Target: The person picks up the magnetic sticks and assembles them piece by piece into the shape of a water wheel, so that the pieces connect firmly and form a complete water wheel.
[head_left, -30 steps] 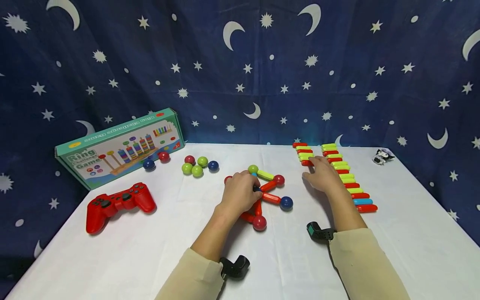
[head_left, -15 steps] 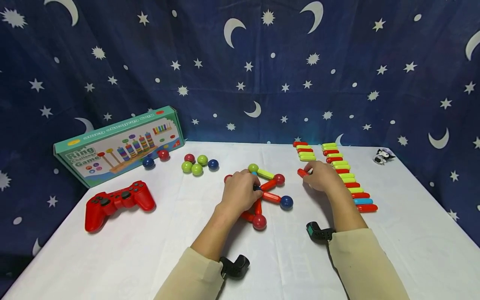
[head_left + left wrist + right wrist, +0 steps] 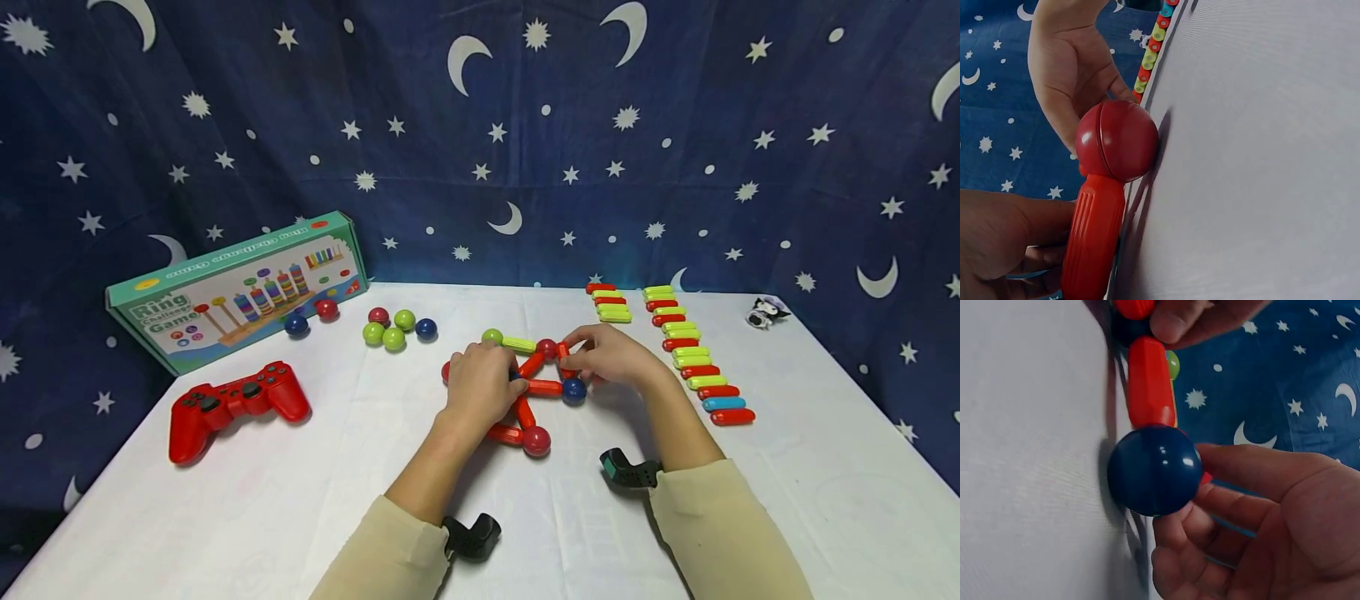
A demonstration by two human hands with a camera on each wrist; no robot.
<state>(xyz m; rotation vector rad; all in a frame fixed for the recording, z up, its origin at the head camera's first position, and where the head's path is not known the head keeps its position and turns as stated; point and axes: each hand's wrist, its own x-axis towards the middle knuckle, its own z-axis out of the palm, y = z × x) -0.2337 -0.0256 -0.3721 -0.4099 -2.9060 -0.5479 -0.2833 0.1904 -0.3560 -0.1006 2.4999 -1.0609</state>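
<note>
A flat frame of red sticks and colored balls lies mid-table in the head view. My left hand [image 3: 482, 383] covers its middle, and its thumb and fingers hold the dark blue center ball [image 3: 1127, 328]. My right hand [image 3: 613, 358] pinches a short red stick [image 3: 566, 360] at the frame's right side, between a red ball [image 3: 546, 348] and an outer blue ball [image 3: 573, 391]. In the left wrist view the near red ball [image 3: 1116, 140] sits on a red stick [image 3: 1091, 237]. Part of the frame is hidden under my left hand.
Two rows of loose sticks [image 3: 701, 371] in yellow, red and blue lie at the right. Several loose balls [image 3: 394, 338] lie back left, by a game box [image 3: 247, 292]. A red game controller [image 3: 240, 408] is at the left, a small black-and-white figure [image 3: 765, 313] far right.
My right hand has taken a red stick from the shorter row and brought it left to the frame. The frame has turned slightly under my left hand, which stays on it.
</note>
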